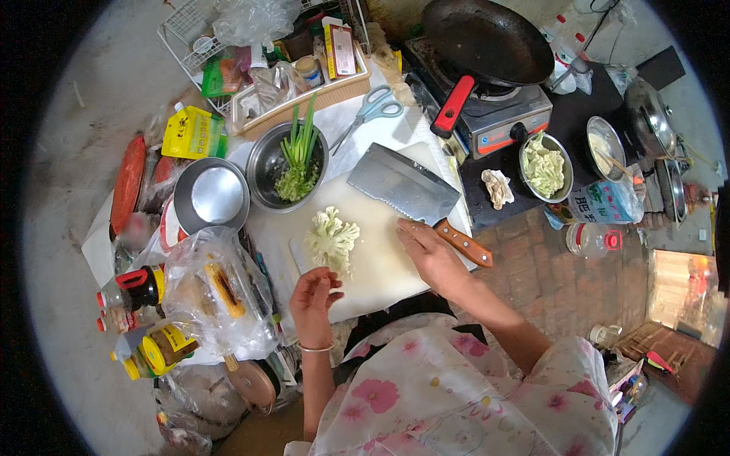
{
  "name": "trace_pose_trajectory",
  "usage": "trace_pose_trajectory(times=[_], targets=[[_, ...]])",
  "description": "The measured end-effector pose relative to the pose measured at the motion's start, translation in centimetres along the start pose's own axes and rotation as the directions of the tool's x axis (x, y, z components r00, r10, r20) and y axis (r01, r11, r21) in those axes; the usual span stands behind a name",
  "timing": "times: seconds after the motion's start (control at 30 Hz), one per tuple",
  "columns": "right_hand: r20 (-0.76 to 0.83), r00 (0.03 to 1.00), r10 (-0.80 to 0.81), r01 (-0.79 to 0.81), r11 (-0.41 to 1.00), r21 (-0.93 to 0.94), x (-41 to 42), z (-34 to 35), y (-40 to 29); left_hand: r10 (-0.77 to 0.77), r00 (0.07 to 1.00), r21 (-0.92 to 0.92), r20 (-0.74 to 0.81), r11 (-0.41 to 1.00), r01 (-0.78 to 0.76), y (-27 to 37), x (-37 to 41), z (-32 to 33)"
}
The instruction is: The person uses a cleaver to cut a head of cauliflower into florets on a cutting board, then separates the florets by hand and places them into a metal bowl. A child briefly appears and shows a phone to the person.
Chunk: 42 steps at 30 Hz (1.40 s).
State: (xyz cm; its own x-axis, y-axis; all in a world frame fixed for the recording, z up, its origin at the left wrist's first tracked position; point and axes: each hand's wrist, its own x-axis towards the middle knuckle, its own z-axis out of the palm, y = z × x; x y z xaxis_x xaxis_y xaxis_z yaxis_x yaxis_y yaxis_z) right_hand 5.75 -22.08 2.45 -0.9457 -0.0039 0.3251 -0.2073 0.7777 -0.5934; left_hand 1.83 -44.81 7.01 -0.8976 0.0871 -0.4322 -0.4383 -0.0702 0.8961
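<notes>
My left hand [317,293] is just below a piece of cauliflower [332,237] on the white cutting board [376,273], its fingers curled and apart with nothing seen between them. My right hand [425,248] lies over the board's right part, fingers together and extended, close beside the cleaver [404,183]. The cleaver lies flat, its wooden handle [463,243] pointing to the lower right; whether my fingertips touch the blade is unclear. Behind the board, a steel bowl [256,171] holds green onions, whole and chopped. An empty-looking metal bowl [217,194] stands left of it.
Scissors [370,111] lie behind the board. Back right, a wok [490,40] with a red handle sits on a gas stove [507,114]. A bowl of cauliflower pieces [546,168] stands in front of the stove, a crumpled cloth or paper [497,188] beside it. Bagged items and bottles crowd the left.
</notes>
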Motion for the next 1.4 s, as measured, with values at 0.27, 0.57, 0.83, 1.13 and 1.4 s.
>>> trace_pose_trajectory(times=[0.27,0.57,0.83,1.13,1.4], targets=[[-0.035,0.942,0.335,-0.325,0.879,-0.35,-1.7,-4.5,1.2,-0.112,0.936,0.109,0.332,0.991,0.08,-1.7,0.2,1.6],[-0.112,0.836,0.537,-0.546,0.833,-0.088,-5.9,-6.9,-1.9,0.128,0.922,-0.19,0.366,0.98,-0.061,-3.6,3.1,4.8],[0.449,0.257,0.856,-0.619,-0.211,0.757,-14.7,-5.3,-8.7,0.322,0.89,-0.391,0.324,0.902,-0.184,-5.0,6.5,9.7],[0.524,0.272,0.807,-0.536,-0.325,0.779,-14.8,-0.6,-9.3,0.404,0.834,-0.314,0.376,0.902,-0.296,-6.9,7.1,11.8],[0.559,0.37,0.742,-0.43,-0.396,0.811,-13.4,1.8,-9.1,0.401,0.86,-0.336,0.316,0.895,-0.294,-7.2,7.2,11.8]])
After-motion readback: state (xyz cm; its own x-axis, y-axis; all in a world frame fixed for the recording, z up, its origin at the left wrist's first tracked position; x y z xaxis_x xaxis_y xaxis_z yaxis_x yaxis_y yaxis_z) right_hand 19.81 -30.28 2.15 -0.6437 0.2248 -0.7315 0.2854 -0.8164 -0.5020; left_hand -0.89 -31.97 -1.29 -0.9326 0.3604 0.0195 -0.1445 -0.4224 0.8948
